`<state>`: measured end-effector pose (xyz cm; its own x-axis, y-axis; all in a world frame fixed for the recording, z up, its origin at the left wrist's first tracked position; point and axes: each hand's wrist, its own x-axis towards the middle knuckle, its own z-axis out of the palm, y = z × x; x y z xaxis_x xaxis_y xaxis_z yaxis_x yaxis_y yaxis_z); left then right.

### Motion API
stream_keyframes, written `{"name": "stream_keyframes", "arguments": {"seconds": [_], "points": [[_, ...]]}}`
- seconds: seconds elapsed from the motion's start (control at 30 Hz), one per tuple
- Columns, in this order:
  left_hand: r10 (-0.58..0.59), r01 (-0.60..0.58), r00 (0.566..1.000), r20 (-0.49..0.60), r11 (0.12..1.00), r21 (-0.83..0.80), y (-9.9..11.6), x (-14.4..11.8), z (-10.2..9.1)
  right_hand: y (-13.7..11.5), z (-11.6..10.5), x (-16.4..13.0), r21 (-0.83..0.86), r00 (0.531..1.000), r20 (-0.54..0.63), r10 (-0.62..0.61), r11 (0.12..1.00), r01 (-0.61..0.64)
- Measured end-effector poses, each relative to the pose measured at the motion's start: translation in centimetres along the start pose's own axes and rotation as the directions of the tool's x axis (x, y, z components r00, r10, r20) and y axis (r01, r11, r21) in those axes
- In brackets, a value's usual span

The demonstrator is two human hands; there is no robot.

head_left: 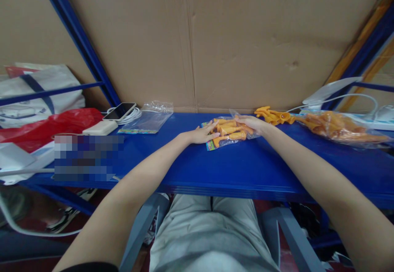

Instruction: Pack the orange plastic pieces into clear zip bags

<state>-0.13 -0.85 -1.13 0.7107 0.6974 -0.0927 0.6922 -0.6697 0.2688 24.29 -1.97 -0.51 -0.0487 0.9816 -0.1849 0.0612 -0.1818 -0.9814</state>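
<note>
Far-left clutter: a white bag [37,93] and a red plastic bag [49,126] lie at the left end of the blue table [246,169].
Phone and charger: a phone [120,110] rests on a coil of white cable [131,116], just beside a white power bank [100,128].
Empty bags: a stack of clear zip bags [147,120] lies flat, far on the table, left of your hands.
Your left hand [201,134]: it lies flat with fingers spread, pressing the left end of the filled bag; nothing is clenched in it.
Filled bag [229,134]: it sits at the middle of the table, towards the far edge, between your two hands, with orange plastic pieces inside.
Your right hand [250,123]: it rests on the bag's far right edge; you can't tell whether the fingers pinch the plastic or only touch it.
Loose pieces: orange plastic parts [273,116] lie just right of that hand.
Right side: a big clear bag of orange parts [341,128] lies near white cables [338,99].
</note>
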Motion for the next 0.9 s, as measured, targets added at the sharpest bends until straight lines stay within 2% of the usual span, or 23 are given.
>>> {"name": "stream_keyframes", "arguments": {"seconds": [0.1, 0.23, 0.4, 0.53, 0.63, 0.7, 0.77, 0.9], "points": [[0.015, -0.015, 1.0, -0.014, 1.0, 0.004, -0.1, 0.0, 0.0, -0.4, 0.4, -0.6, 0.027, 0.997, -0.051, 0.063, 0.998, -0.061], [0.014, -0.014, 1.0, -0.023, 1.0, 0.0, -0.1, 0.1, 0.1, -0.9, 1.1, -1.3, 0.074, 0.996, 0.005, 0.093, 0.993, -0.093], [0.031, -0.031, 0.999, -0.035, 0.999, -0.014, -0.3, 0.1, 0.0, -0.8, 1.7, -1.4, 0.091, 0.999, -0.021, 0.048, 0.995, -0.046], [0.06, -0.06, 0.993, -0.101, 0.998, 0.008, -0.3, 0.0, -0.3, -1.0, 2.0, -1.6, 0.073, 0.999, -0.034, 0.023, 0.997, -0.021], [0.024, -0.02, 0.984, -0.178, 1.0, 0.024, -0.3, -0.2, -0.7, -1.7, 1.8, -1.5, 0.087, 0.991, -0.127, -0.031, 0.995, 0.042], [0.026, -0.017, 0.967, -0.252, 0.999, 0.037, -0.5, -0.3, -0.9, -2.5, 1.2, -1.5, 0.086, 0.969, -0.227, -0.098, 0.989, 0.121], [0.049, -0.034, 0.946, -0.32, 0.998, 0.051, -0.8, -0.3, -1.0, -3.4, 0.1, -1.6, 0.067, 0.926, -0.334, -0.177, 0.975, 0.211], [0.073, -0.05, 0.922, -0.379, 0.996, 0.07, -1.3, -0.3, -0.9, -4.9, -3.7, -3.3, 0.002, 0.792, -0.533, -0.296, 0.936, 0.352]]}}
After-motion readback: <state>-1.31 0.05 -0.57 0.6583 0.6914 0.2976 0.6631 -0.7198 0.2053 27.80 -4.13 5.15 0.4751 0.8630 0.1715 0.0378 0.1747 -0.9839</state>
